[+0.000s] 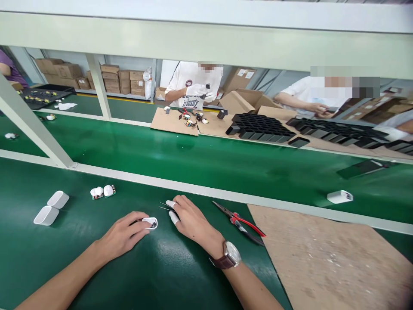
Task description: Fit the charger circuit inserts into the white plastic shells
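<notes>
My left hand (124, 234) grips a small white oval plastic housing (154, 227), its open end facing up and right with dark parts inside. Just right of it, my right hand (190, 219) pinches thin metal tweezers (166, 207) between fingers wearing white finger cots; the tips point left, apart from the housing. A wristwatch is on my right wrist. Red and black long-nose pliers (237, 220) lie beyond that wrist. To the left are two white housings (48, 215) and two small circuit boards (102, 191) topped with white padding.
A worn cardboard sheet (329, 254) covers the bench at right. Past the pale rail (180, 184) runs a green belt (206, 159) carrying a white housing (339, 196). Opposite, co-workers handle parts beside rows of black cases (261, 128). A slanted post (35, 125) stands left.
</notes>
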Tool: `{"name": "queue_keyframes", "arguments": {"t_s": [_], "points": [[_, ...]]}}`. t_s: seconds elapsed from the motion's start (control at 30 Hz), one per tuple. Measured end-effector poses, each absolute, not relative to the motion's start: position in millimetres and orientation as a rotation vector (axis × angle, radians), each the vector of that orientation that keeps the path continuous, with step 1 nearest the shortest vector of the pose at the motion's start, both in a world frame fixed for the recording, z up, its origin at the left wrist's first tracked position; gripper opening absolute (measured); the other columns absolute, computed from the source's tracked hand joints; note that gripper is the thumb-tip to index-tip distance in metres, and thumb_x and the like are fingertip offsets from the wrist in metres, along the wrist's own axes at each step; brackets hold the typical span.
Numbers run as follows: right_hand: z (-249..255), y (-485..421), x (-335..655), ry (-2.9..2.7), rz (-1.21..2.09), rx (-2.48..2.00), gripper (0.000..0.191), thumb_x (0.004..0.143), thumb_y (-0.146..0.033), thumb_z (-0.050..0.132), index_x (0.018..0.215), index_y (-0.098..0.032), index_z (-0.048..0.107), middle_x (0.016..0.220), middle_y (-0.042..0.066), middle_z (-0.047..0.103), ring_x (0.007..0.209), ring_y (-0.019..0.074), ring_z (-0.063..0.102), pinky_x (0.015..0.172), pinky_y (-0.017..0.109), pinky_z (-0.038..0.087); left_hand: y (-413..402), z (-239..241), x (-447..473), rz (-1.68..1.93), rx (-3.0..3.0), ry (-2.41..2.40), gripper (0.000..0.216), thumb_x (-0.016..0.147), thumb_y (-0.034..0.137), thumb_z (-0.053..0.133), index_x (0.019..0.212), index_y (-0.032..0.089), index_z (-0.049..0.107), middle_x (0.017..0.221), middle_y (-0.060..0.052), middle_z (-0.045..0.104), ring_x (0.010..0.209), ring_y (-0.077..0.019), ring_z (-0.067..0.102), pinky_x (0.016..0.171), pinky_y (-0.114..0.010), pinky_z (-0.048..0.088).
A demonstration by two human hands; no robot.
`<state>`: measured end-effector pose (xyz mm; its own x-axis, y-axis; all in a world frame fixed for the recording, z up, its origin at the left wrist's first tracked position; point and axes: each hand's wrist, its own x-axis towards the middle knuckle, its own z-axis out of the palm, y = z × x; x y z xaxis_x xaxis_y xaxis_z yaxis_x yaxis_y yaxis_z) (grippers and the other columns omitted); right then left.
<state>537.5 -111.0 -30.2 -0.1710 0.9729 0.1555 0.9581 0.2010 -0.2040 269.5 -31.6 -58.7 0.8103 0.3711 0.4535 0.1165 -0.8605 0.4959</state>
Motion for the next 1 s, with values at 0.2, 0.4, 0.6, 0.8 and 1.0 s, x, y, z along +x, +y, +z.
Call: {"name": "queue_keyframes", "arguments": {"t_s": [0.2,0.4,0.6,0.8,1.0], "points": [[-14,-116,532,-2.187,0.111,-1.743,0.023,0.104,-0.016,0.053,0.123,-0.015,0.066,0.112,0.012,0.065,0.099,0.0256,0.06,0.092,0.043,0.053,-35,-51,271,0.924,2.546,0.294,0.026,0.101,0.01,0.062,0.12,0.026,0.068,0.126,-0.009,0.068,0.104,-0.0205,0.072,0.087,-0.033,0.063],[-5,-120,529,-2.192,0.121,-1.764,0.023,0.104,-0.014,0.053,0.122,-0.015,0.067,0.112,0.012,0.066,0.099,0.0265,0.061,0.091,0.045,0.053,-34,-52,278,0.877,2.513,0.316,0.021,0.102,0.014,0.062,0.118,0.027,0.067,0.118,-0.007,0.072,0.095,-0.018,0.074,0.08,-0.03,0.064],[6,-126,522,-2.211,0.177,-1.635,0.022,0.107,-0.017,0.048,0.12,-0.016,0.066,0.116,0.012,0.067,0.102,0.0257,0.062,0.093,0.045,0.053,-35,-61,273,0.883,2.591,0.402,0.032,0.102,0.018,0.064,0.132,0.024,0.059,0.121,-0.009,0.073,0.105,-0.0214,0.075,0.091,-0.035,0.066],[2,-129,528,-2.293,0.083,-1.804,0.018,0.103,-0.016,0.052,0.113,-0.015,0.067,0.113,0.014,0.065,0.099,0.029,0.062,0.089,0.047,0.053,-36,-59,274,0.896,2.645,0.381,0.026,0.103,0.018,0.059,0.129,0.024,0.06,0.118,-0.009,0.075,0.101,-0.0219,0.077,0.086,-0.034,0.067],[-22,-123,540,-2.355,0.021,-2.002,0.018,0.096,-0.007,0.055,0.107,-0.014,0.066,0.105,0.013,0.065,0.095,0.0285,0.064,0.082,0.041,0.052,-36,-66,271,0.823,2.491,0.502,0.031,0.104,0.029,0.062,0.133,0.024,0.053,0.118,-0.008,0.076,0.099,-0.0226,0.078,0.082,-0.034,0.067]]}}
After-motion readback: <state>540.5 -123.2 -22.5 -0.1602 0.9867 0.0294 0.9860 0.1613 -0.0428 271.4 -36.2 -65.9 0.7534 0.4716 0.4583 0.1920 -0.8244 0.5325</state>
